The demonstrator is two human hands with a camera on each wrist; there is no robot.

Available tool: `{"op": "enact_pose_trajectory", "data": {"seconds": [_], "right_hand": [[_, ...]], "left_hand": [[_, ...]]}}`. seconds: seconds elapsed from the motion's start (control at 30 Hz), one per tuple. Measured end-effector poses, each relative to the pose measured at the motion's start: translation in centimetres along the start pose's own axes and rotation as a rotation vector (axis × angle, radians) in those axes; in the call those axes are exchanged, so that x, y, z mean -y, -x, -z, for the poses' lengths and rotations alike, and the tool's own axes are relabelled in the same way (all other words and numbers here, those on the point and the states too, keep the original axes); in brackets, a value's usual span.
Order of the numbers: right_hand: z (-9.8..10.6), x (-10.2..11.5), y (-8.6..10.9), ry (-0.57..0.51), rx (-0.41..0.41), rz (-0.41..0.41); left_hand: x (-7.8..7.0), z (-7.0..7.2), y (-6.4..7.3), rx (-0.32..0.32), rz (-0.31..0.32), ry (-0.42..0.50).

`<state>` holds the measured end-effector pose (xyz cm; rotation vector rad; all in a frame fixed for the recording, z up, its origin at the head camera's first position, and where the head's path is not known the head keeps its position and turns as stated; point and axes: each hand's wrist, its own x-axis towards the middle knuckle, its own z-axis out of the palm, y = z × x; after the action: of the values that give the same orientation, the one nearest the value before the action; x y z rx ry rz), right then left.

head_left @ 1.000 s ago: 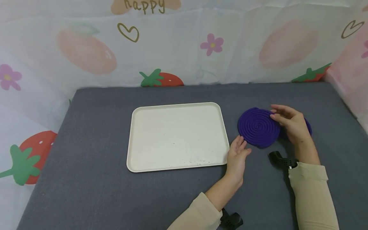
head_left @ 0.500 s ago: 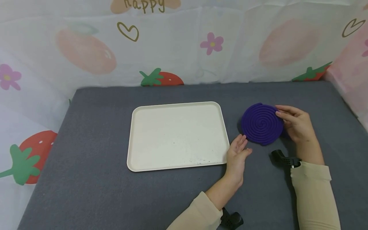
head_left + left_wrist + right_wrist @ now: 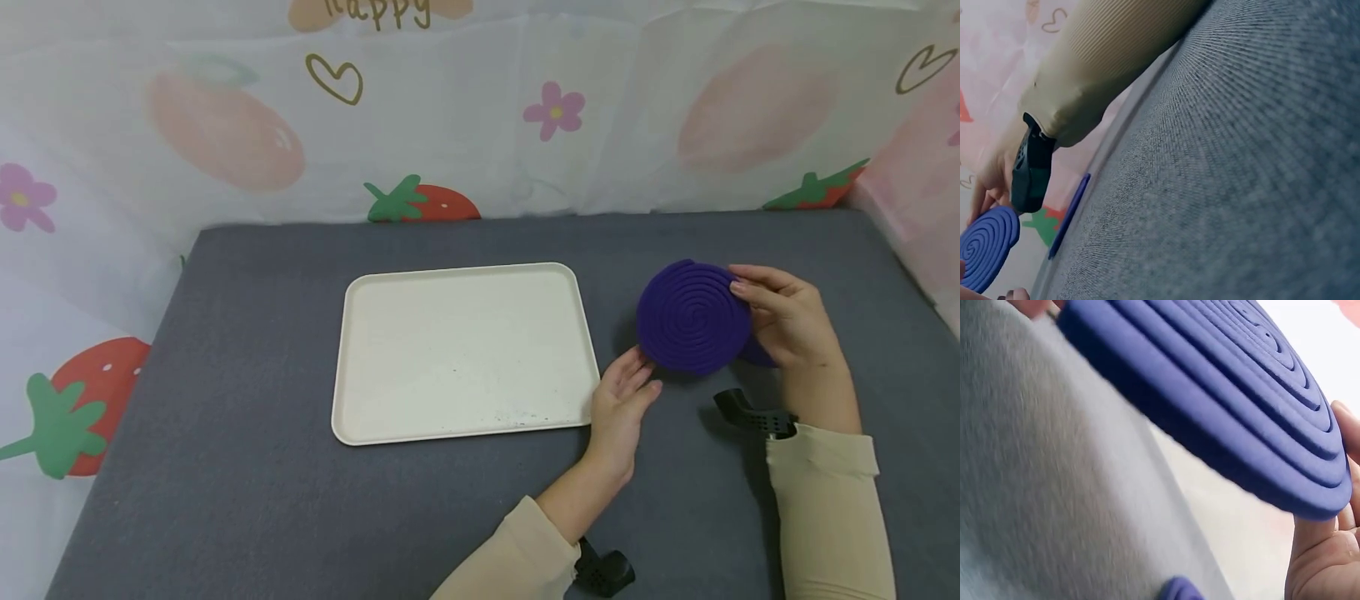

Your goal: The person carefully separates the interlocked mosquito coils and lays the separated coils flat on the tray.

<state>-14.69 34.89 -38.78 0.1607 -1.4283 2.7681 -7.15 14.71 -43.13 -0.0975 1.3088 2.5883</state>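
Note:
My right hand [image 3: 798, 321] pinches the right edge of a purple spiral-coiled disc [image 3: 693, 317], thumb on the face and fingers behind. The disc is tilted up, its shadow on the table below. At its lower left edge are the straight fingertips of my left hand [image 3: 618, 408], with the thumb apart from the disc. A second purple disc [image 3: 759, 353] lies flat on the table, partly hidden behind the first disc and my right hand; the left wrist view shows this flat disc [image 3: 1069, 215] edge-on. The right wrist view shows the held disc's thick rim [image 3: 1210, 447] close up.
A cream rectangular tray [image 3: 465, 354] lies left of my hands, with a few dark specks near its lower right corner. Grey cloth [image 3: 247, 500] covers the table. A white curtain [image 3: 615, 50] printed with fruit and flowers hangs behind the far edge.
My right hand has moved right and slightly up with the pinched disc, tilting it away from the second one. The left hand has stayed nearly in place, fingertips at the disc's lower edge.

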Motion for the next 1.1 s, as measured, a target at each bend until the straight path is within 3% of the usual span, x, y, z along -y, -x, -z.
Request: {"op": "enact_pose_trajectory", "data": {"seconds": [0.2,0.43,0.67,0.87,1.0,1.1], "right_hand": [[-1.6,-0.4,-0.4,0.072,0.091,-0.03],[-2.7,-0.8,-0.6,0.119,0.133,-0.057],[-3.5,-1.5,-0.7,0.21,0.157,-0.07],[-3.9,-2.5,-0.6,0.29,0.149,-0.102],[-4.2,-2.7,-0.4,0.291,0.137,-0.1],[-4.5,-2.9,-0.3,0.299,0.159,-0.114]], "left_hand": [[-0.2,0.3,-0.3,0.031,-0.032,0.008],[-0.4,0.4,-0.4,0.094,-0.07,0.043],[-0.6,0.1,0.1,-0.024,-0.161,-0.057],[-0.6,0.0,0.3,-0.126,-0.204,-0.08],[-1.3,0.5,0.0,-0.143,-0.221,-0.176],[-2.6,1.5,-0.4,-0.105,-0.207,-0.227]]}}
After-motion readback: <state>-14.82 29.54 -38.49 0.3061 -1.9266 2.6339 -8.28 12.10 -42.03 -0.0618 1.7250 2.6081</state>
